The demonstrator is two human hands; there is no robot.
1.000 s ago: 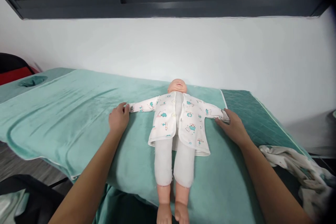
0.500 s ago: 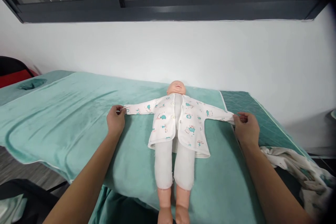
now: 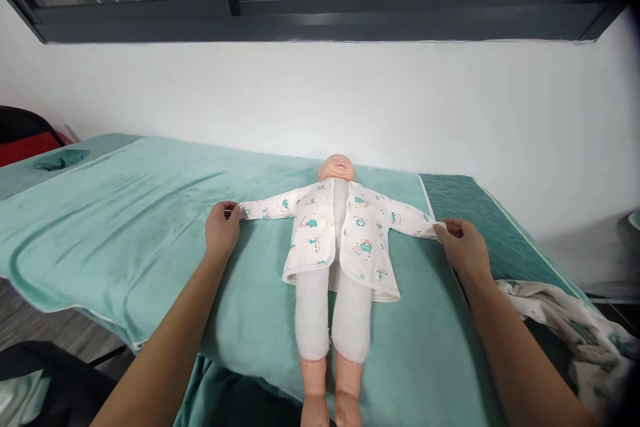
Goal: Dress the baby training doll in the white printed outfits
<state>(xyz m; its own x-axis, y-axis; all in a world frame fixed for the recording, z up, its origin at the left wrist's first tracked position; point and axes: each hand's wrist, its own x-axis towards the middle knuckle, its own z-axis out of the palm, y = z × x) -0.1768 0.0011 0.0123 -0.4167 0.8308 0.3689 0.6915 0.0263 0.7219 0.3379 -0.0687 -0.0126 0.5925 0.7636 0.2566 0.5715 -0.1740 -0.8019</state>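
On its back lies a baby doll, its head toward the wall and its bare feet toward me. It wears a white baby jacket with green and red prints, open down the front, over a white cloth body. Both sleeves are stretched out sideways. My left hand pinches the cuff of the sleeve on the left. My right hand pinches the cuff of the other sleeve between thumb and fingers. The doll's hands are hidden.
A light green cover spreads over the bed beneath the doll. Crumpled printed cloth lies at the right edge. A black chair with folded cloth stands lower left. Behind are a white wall and a barred window.
My right hand has shifted slightly inward and its grip on the cuff has changed, with the sleeve end drawn in a little. My left hand has barely moved.
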